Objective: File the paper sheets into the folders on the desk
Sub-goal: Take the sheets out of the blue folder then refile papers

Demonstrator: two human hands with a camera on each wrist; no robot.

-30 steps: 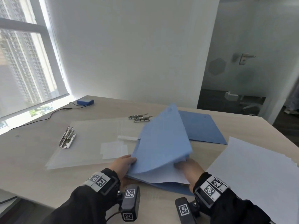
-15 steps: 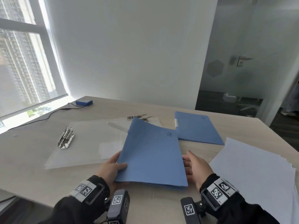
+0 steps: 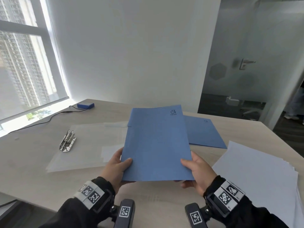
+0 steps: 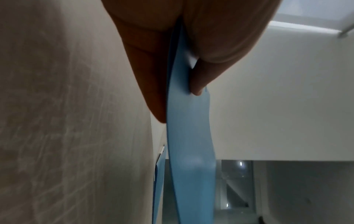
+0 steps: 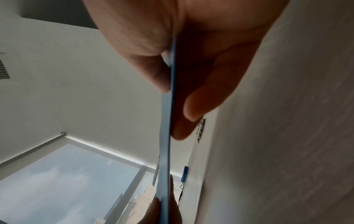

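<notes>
A closed blue folder is held up off the desk, tilted toward me, with a small logo at its far right corner. My left hand pinches its near left edge, thumb on top and fingers beneath. My right hand pinches the near right edge the same way. The left wrist view shows the blue folder edge-on between thumb and fingers; the right wrist view shows the folder edge-on too. A second blue folder lies flat behind. A stack of white paper sheets lies at the right.
Clear plastic sleeves lie flat at the left, with a metal clip on their left corner. A blue box with a black cable sits near the window. The desk edge runs close below my wrists.
The folder's cover was folded shut over the sheet, lay flat on the desk, and now both hands have lifted it by its near edges.
</notes>
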